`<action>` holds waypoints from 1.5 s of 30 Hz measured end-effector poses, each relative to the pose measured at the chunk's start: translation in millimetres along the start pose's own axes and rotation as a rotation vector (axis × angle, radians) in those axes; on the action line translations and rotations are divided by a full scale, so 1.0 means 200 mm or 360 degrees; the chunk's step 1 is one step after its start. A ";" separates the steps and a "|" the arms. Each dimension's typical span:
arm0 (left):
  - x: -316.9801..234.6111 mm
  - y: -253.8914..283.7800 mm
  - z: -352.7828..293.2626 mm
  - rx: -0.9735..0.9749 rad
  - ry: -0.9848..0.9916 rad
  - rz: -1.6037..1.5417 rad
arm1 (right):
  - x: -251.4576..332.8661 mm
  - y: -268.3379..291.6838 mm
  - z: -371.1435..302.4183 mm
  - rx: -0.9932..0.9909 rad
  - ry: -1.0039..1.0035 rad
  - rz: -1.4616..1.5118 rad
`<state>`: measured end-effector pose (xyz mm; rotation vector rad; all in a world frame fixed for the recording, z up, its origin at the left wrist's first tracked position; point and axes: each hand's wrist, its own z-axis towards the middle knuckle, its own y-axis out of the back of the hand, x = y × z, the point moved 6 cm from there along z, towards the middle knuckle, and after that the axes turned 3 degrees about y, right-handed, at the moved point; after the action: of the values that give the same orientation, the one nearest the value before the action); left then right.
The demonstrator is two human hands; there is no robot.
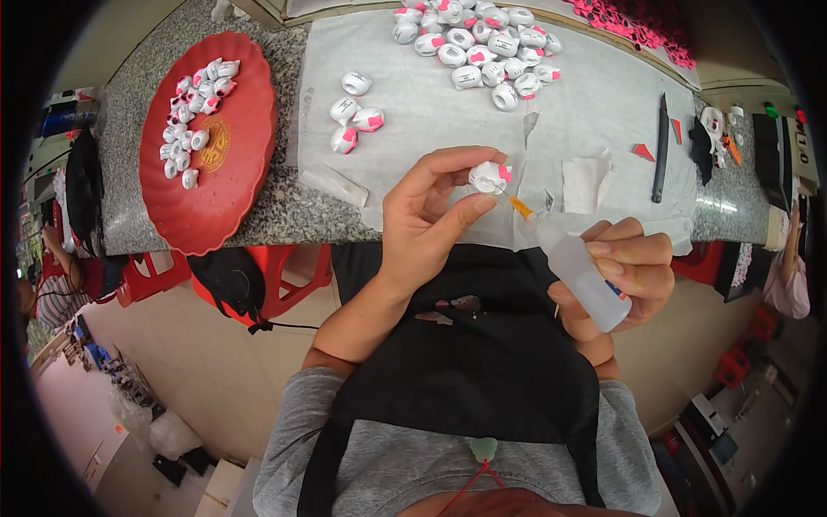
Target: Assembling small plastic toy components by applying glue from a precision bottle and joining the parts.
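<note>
Between the thumb and fingers of my left hand (pixel 431 211) is a small white rounded figure (pixel 488 177) with a pink bow shape on it. My right hand (pixel 629 271) is wrapped round a translucent squeeze bottle (pixel 586 280), held tilted. Its orange needle tip (pixel 520 206) points at the small figure, and the thin needle reaches its surface; whether it touches is hard to tell. Both hands are over the near edge of the white paper sheet (pixel 413 112). Several similar white figures (pixel 356 83) lie on the paper beyond my left hand.
A big pile of white figures (pixel 482 53) covers the paper's far side. At left, a red scalloped tray (pixel 237 194) holds more. A black slim tool (pixel 661 155), red scraps (pixel 643 152) and a torn paper piece (pixel 587 183) lie at right. Pink pieces (pixel 633 30) fill the far right corner.
</note>
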<state>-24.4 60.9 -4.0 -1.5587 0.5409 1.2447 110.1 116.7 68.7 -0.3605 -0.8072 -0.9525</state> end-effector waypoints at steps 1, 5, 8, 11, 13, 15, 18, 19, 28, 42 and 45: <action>0.00 0.00 0.00 0.0001 0.0001 0.0001 | 0.00 0.00 0.00 -0.0002 -0.0001 0.0000; 0.02 0.00 0.01 -0.0041 0.0134 -0.0196 | 0.00 -0.01 0.01 -0.0010 0.0050 -0.0131; 0.03 0.04 0.02 -0.0103 0.0109 -0.0234 | -0.03 0.02 0.00 -0.0057 0.0017 -0.0064; -0.02 0.12 0.03 -0.0298 -0.0028 -0.0209 | -0.07 0.07 0.05 -0.0035 -0.0022 0.0070; -0.07 0.15 0.05 -0.0292 -0.0095 -0.0212 | -0.17 0.14 0.08 -0.0282 -0.0254 0.0207; -0.10 0.21 0.05 -0.0422 -0.0175 -0.0183 | -0.28 0.15 0.18 -0.0083 -0.0550 -0.0060; -0.12 0.20 0.04 -0.0418 -0.0200 -0.0191 | -0.51 0.19 0.35 0.0252 -0.0610 -0.0205; -0.12 0.19 0.04 -0.0421 -0.0186 -0.0190 | -0.62 0.23 0.41 0.0253 -0.0655 -0.0354; -0.09 0.17 0.02 -0.0388 -0.0112 -0.0196 | -0.94 0.13 0.72 0.0616 -0.0056 -0.1711; -0.05 0.09 0.06 -0.0222 -0.0126 0.0151 | -0.39 -0.02 0.10 0.0089 -0.1135 0.0416; -0.07 0.06 0.03 -0.0218 -0.0134 0.0378 | -0.39 -0.09 0.00 0.0002 -0.1324 0.0724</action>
<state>-41.4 59.5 3.3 -1.5808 0.6098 1.5484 69.8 152.4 9.0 -0.9266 -1.3986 -0.3461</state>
